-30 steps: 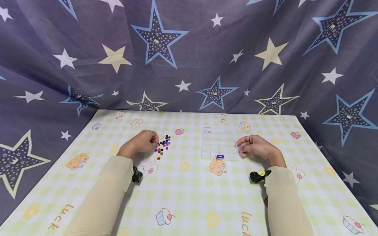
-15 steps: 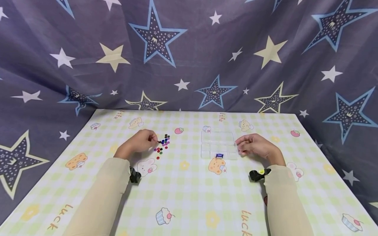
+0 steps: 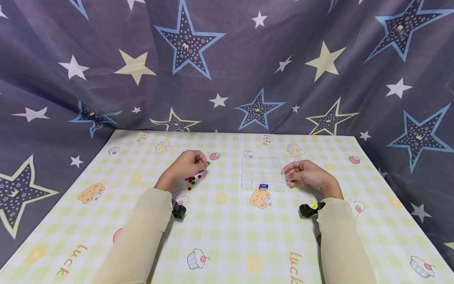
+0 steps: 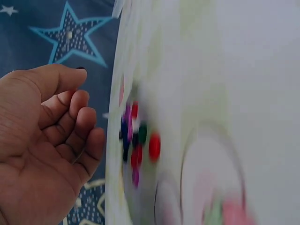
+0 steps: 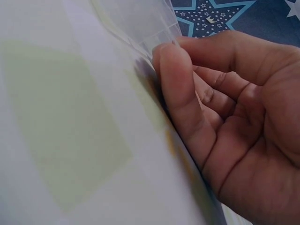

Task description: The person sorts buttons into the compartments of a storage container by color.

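Observation:
My left hand is raised over the far side of a loose group of small round beads. Between its thumb and fingertip it pinches a dark bead; in the left wrist view a dark spot of it shows at the thumb tip. Red, green, blue and purple beads lie below that hand, partly covered by it in the head view. A clear plastic box with compartments lies with its lid laid back. My right hand holds the box's right edge between thumb and forefinger.
A checked tablecloth with printed cartoons covers the table. Behind it hangs a dark curtain with stars. A blue label sits at the box's front. Black wrist cameras are strapped to both sleeves.
My left hand has moved right and away from me, from the left side of the beads to over them, carrying a dark bead. My right hand stays at the box.

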### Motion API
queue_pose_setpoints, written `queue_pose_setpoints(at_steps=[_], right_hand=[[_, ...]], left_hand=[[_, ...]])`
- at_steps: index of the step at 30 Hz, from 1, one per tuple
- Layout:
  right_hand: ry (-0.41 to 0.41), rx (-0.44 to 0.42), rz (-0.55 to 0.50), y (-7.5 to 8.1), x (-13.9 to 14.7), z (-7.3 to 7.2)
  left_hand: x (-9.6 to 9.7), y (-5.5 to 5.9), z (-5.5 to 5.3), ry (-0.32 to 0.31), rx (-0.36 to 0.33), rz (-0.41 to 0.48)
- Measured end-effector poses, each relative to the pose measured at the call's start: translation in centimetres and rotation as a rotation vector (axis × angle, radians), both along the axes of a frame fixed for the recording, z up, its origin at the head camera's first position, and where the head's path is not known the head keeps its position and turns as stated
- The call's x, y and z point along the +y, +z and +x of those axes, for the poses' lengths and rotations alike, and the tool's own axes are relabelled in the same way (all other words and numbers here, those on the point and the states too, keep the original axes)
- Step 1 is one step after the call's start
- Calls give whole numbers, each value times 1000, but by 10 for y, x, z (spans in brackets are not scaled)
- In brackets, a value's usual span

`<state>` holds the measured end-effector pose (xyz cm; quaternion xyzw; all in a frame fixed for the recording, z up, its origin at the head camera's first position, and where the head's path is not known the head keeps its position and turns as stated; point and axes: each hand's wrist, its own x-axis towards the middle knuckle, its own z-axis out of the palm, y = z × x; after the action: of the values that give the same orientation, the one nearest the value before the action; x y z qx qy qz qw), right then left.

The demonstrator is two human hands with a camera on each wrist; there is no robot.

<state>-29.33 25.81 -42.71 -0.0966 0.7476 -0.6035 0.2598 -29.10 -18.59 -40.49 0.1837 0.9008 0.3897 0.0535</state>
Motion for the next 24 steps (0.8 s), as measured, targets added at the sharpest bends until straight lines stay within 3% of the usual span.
queue_pose_setpoints(at_steps=[18,21,24], right_hand=[[-12,-10,24,0,0,-1],[-14,-11,26,1,0,-1],[-6,-9,22,1,0,-1]], left_hand=[[96,-12,-3,-104,23,70],[109,-15,-3,-101,16,95],[118,-18,-3,-58,0,110]])
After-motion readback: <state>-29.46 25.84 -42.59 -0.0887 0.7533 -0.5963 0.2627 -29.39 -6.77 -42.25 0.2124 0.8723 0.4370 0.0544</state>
